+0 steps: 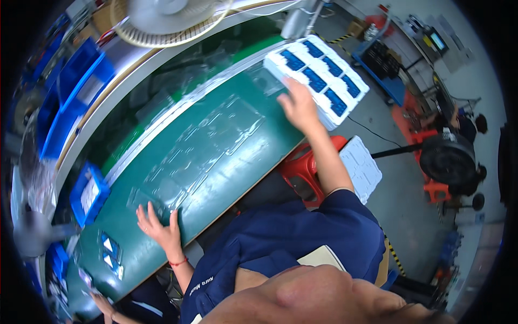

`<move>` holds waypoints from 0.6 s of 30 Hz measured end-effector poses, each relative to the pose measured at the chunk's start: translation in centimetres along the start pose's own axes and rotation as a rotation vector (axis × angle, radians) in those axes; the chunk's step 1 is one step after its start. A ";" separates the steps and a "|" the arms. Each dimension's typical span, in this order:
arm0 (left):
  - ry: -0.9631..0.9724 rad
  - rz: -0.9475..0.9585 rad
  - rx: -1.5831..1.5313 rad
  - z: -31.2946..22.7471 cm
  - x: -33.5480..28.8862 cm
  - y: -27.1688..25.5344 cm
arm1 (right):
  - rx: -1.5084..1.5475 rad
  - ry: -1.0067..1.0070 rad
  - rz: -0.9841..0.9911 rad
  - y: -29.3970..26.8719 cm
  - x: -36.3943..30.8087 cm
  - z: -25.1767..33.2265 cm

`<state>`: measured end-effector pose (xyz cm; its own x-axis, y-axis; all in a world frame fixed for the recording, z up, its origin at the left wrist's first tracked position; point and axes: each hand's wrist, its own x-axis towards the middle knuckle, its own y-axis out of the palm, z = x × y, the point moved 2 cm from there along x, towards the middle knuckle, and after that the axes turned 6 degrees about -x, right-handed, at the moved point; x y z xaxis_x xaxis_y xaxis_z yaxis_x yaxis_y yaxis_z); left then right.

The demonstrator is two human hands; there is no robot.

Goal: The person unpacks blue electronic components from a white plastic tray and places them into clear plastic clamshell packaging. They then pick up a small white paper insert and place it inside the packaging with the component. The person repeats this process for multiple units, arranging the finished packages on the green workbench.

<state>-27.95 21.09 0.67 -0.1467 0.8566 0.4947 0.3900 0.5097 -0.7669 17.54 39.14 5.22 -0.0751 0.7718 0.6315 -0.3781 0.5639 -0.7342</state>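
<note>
A row of clear plastic blister shells (202,154) lies along the green tabletop between my hands. My left hand (162,233) is over the near-left end of that row, fingers spread and holding nothing I can see. On the right, my right hand (301,108) reaches to the near-left edge of a white foam tray (327,120). Its fingers are apart and nothing shows in them; whether they touch the tray is hard to tell. Several dark blue rectangular parts (314,80) sit in the tray's pockets. Beside the tray lies another clear plastic piece (264,81).
A blue bin (89,194) stands at the table's left. Two small packs with blue pieces (110,254) lie near a co-worker's hand (101,303). A fan (171,21) hangs over the far edge. A red stool (302,173) and white foam piece (360,168) are at my right.
</note>
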 end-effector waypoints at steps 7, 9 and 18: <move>-0.033 -0.052 -0.078 -0.3 0.2 0.6 | -0.475 0.864 0.321 -7.8 1.8 -23.5; -0.051 -0.056 -0.071 0.0 0.0 0.5 | -0.485 0.886 0.394 -8.3 2.5 -23.7; -0.084 -0.088 -0.100 0.2 0.0 0.6 | -0.374 0.848 0.502 -7.6 3.6 -26.1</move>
<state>-27.89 21.43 0.15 -0.2586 0.8147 0.5191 0.4598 0.5764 -0.6755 44.20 45.31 6.56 0.5804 0.8132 -0.0421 -0.1632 0.0655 -0.9844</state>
